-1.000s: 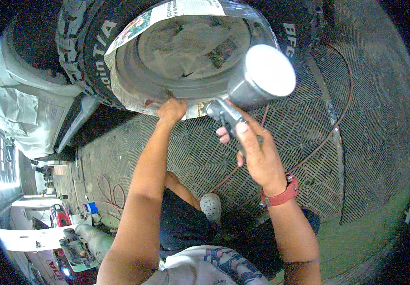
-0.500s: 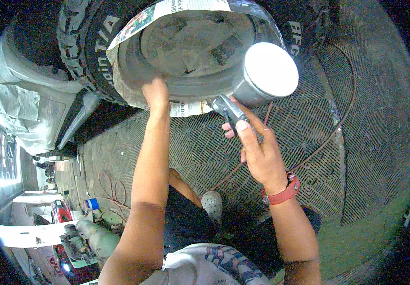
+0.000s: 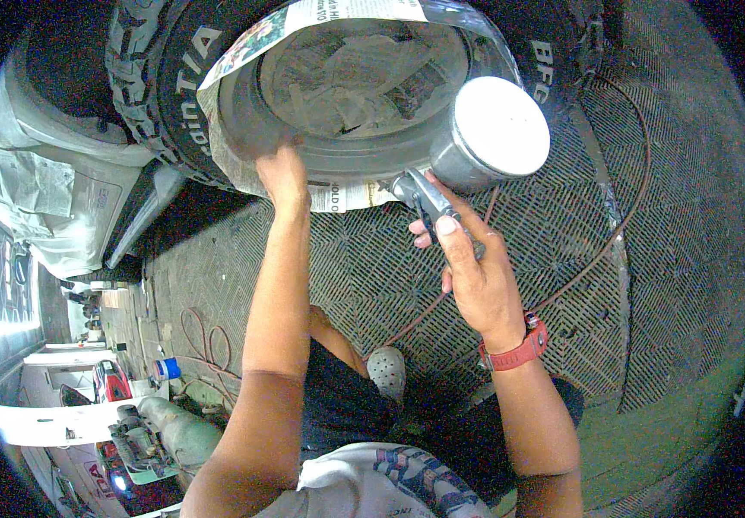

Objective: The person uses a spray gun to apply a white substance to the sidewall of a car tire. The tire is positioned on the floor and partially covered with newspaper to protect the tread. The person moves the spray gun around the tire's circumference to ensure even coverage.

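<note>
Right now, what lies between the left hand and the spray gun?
In the head view, newspaper along the lower edge of the wheel lies between the left hand and the spray gun.

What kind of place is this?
It's probably a car workshop, maybe where parts get painted. There's a chunky tire with newspaper around its inner edge, and the person's right hand holds what looks like a spray gun.

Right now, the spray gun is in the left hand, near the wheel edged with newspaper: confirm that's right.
Wrong hand: the head view shows the spray gun in the right hand. It is near the wheel edged with newspaper.
</note>
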The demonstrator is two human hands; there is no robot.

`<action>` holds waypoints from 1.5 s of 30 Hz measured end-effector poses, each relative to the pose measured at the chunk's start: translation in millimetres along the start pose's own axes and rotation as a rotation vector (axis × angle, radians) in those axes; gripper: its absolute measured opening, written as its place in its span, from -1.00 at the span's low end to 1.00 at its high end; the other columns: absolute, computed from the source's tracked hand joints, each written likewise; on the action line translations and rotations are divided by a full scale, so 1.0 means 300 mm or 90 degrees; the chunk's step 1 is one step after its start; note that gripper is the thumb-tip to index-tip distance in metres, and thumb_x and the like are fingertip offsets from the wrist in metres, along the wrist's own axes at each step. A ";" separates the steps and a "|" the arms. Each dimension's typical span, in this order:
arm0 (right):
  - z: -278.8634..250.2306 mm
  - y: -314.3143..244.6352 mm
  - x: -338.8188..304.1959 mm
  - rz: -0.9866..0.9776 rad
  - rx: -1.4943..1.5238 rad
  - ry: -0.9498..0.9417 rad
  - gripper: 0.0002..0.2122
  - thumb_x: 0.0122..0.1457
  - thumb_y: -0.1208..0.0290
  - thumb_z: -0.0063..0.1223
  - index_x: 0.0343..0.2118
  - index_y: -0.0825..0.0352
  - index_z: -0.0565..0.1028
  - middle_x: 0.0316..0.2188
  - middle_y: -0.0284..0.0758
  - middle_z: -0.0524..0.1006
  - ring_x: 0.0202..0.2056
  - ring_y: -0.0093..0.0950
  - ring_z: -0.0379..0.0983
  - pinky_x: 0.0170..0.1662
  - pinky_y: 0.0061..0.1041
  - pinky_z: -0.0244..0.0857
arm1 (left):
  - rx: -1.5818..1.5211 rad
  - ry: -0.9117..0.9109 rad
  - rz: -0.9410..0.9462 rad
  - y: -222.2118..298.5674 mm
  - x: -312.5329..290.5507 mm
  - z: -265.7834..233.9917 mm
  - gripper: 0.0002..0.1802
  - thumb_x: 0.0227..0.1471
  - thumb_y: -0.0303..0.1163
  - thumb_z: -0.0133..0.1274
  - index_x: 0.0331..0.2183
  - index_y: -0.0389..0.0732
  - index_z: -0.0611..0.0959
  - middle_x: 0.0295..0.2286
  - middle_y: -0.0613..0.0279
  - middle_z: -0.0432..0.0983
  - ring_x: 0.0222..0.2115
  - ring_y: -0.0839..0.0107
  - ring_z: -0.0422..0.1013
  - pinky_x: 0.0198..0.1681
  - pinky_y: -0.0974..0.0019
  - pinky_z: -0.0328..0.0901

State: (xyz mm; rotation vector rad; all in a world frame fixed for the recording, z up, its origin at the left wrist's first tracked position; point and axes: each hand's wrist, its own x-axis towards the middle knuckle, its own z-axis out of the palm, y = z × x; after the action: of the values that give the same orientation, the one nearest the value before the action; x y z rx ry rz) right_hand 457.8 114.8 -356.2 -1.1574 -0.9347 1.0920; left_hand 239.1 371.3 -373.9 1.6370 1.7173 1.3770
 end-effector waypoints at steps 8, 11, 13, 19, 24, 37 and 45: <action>0.006 0.012 0.003 -0.015 -0.014 0.000 -0.45 0.54 0.01 -0.14 0.42 0.24 0.37 -0.08 -0.26 0.69 -0.19 -0.66 0.55 -0.49 -0.70 0.33 | 0.117 -0.042 0.024 -0.025 0.080 -0.022 -0.71 0.09 -0.36 0.14 -0.35 -0.46 0.73 -0.33 -0.02 0.69 -0.23 0.06 0.53 -0.01 0.12 0.34; 0.003 -0.012 -0.001 0.002 0.024 0.017 -0.46 0.53 0.04 -0.12 0.42 0.26 0.38 -0.06 -0.24 0.69 -0.17 -0.62 0.57 -0.39 -0.65 0.35 | 0.097 -0.049 0.075 0.132 0.039 0.000 -0.69 0.12 -0.33 0.14 -0.43 -0.44 0.75 -0.41 -0.04 0.69 -0.30 0.07 0.54 -0.06 0.12 0.36; -0.005 -0.021 -0.004 0.006 0.055 0.035 -0.49 0.51 0.11 -0.05 0.39 0.29 0.40 -0.03 -0.16 0.69 -0.11 -0.51 0.61 -0.09 -0.48 0.41 | 0.013 -0.022 0.097 0.304 -0.045 0.036 -0.64 0.17 -0.25 0.15 -0.37 -0.42 0.76 -0.38 -0.15 0.70 -0.28 0.03 0.59 -0.07 0.11 0.38; -0.023 -0.062 -0.019 0.010 0.100 0.105 -0.47 0.52 0.07 -0.12 0.41 0.26 0.39 -0.16 -0.33 0.68 -0.28 -0.66 0.53 -0.52 -0.70 0.28 | 0.134 -0.021 0.403 0.304 0.008 0.171 -0.65 0.19 -0.28 0.11 -0.29 -0.42 0.75 -0.34 -0.23 0.72 -0.21 -0.15 0.64 -0.06 -0.04 0.46; -0.059 -0.085 -0.059 -0.009 0.068 0.154 -0.39 0.54 -0.06 -0.36 0.33 0.40 0.40 -0.05 -0.10 0.69 -0.15 -0.43 0.64 -0.50 -0.56 0.40 | 0.514 -0.118 0.423 0.309 0.033 0.263 -0.56 0.12 -0.10 0.06 -0.31 -0.27 0.84 -0.34 -0.25 0.72 -0.27 -0.21 0.67 -0.07 -0.16 0.53; -0.093 -0.084 -0.074 -0.012 0.055 0.200 -0.36 0.54 -0.09 -0.36 0.43 0.34 0.28 -0.06 -0.09 0.69 -0.13 -0.42 0.65 -0.49 -0.55 0.39 | 0.441 -0.331 0.623 0.386 -0.237 0.596 -0.74 0.06 -0.28 0.10 -0.35 -0.20 0.80 -0.38 -0.08 0.74 -0.35 -0.03 0.69 -0.28 -0.10 0.55; -0.110 -0.071 -0.076 -0.015 0.047 0.195 -0.37 0.55 -0.09 -0.37 0.40 0.35 0.32 -0.06 -0.10 0.69 -0.14 -0.42 0.65 -0.48 -0.55 0.40 | 0.454 -0.543 0.570 0.236 -0.347 0.639 -0.57 -0.03 -0.07 0.21 -0.25 -0.20 0.81 -0.35 -0.10 0.74 -0.32 -0.10 0.69 -0.26 -0.13 0.56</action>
State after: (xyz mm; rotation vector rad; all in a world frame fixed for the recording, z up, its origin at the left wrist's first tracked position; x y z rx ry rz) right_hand 487.7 84.2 -341.3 -1.2090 -0.6634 0.8916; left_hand 457.8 335.9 -433.3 2.9967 0.9667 0.0736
